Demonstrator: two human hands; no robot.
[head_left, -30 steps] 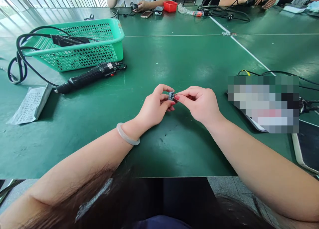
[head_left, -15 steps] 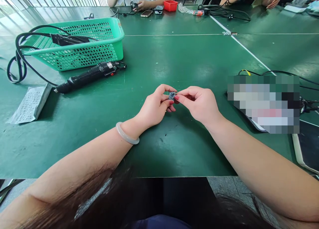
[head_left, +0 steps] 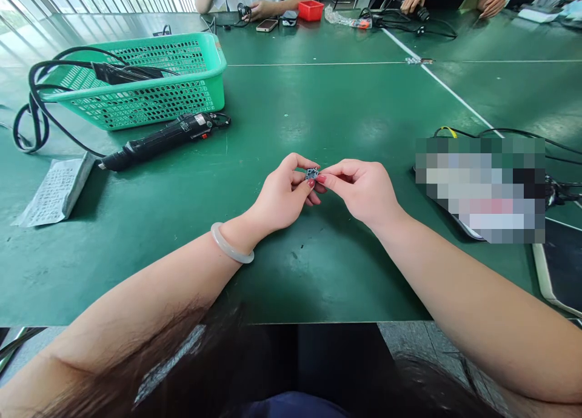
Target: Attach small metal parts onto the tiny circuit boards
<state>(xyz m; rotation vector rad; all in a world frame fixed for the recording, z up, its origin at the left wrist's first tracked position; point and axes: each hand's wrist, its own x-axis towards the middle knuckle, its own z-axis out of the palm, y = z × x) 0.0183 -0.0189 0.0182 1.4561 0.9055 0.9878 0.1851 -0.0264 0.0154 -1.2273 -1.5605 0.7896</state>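
Two-handed handling of a small component, as I view it remotely through the head camera. The small component, dark grey with lighter details, lies between the two hands, just above the worktop near its middle. The left grip is nearly closed, thumb and curled fingers holding the component from the left; a pale bangle encircles that wrist. The right grip is pinched almost fully closed, thumb against forefinger, and appears to have hold of the component's right edge; whether a finer piece sits between those fingertips I cannot tell. State of progress: I judge the handling to be under way, since the component is taken up, both grips meet at it, and it is not set down. Its features are too small for me to tell what is finished on it or how much remains. Surroundings: to the left, a black handheld tool lies in front of a green perforated basket, beside a creased white packet; dark cable loops hang over the basket's left end. To the right, a pixelated area hides most of an object. Beyond, at the far side, a co-worker's hand is near a red tray and a phone.
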